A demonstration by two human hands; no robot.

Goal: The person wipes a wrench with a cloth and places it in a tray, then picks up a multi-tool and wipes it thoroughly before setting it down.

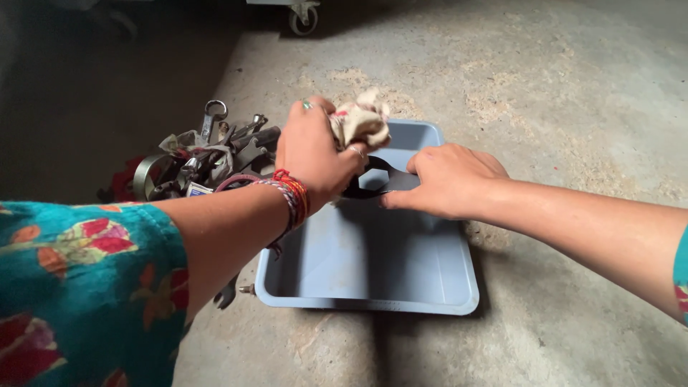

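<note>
**Rag and dark wrench held over a grey tray**

At the centre of the frame, the left hand (312, 152) is closed around a crumpled, pale rag (360, 120), which bulges out above its fingers. The hand wears rings and a bundle of red threads at the wrist. Just right of it, the right hand (448, 179) is curled over one end of a flat, dark wrench (378, 179), gripping it; the wrench's other end reaches under the rag hand, touching it. Both hands hover above the far part of a shallow grey plastic tray (437, 287) resting on the concrete floor (559, 93). At middle left, beside the tray, lies a heap of metal spanners and tools (208, 154). A caster wheel (302, 18) shows at the top edge.
</note>
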